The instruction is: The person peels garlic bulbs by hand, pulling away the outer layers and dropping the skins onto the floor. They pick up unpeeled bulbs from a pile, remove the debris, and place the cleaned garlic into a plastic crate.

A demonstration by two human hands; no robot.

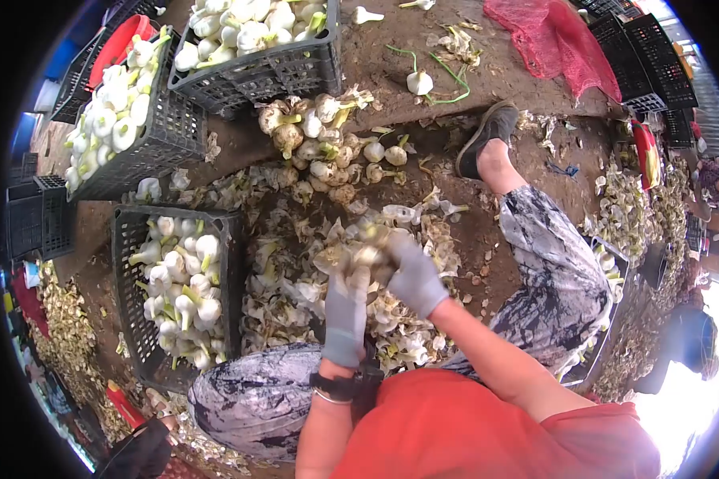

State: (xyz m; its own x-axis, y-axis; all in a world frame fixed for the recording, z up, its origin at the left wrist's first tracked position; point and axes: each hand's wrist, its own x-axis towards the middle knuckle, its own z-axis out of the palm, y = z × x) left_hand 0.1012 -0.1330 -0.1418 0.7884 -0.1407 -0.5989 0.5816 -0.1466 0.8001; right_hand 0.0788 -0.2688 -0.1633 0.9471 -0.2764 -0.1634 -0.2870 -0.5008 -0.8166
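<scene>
Far left of the low black crate (pixel 233 275): dark empty-looking crates (pixel 40 217) close together. Beyond the low crate and slightly to its left, filled with white garlic, a tilted-looking crate (pixel 156 152), with a red rim (pixel 120 49) showing behind. In the low crate itself, trimmed garlic (pixel 176 275) with short stalks, heaped loosely. Farther beyond it, to the right of the tilted-looking crate, also filled with garlic, another black crate (pixel 260 76). Just right of the low crate, a broad litter of pale peelings (pixel 284 295) on the brown ground, with a pile of soil-stained garlic (pixel 319 152) at its far side. Over the peelings, to the right of the low crate, gripping a blurred garlic bulb (pixel 367 255) with the gloved left hand (pixel 346 303), fingers clamped on it. Meeting the bulb from the right with the gloved right hand (pixel 415 275); cannot tell whether with fingers apart or together, for blur. Farther right of the low crate, beyond the hands, a single bulb (pixel 419 82) beside a green stalk, then a dark shoe (pixel 493 132) and red mesh (pixel 555 48). Past the patterned right trouser leg (pixel 551 271), partly hidden, another crate (pixel 617 267) with garlic.
</scene>
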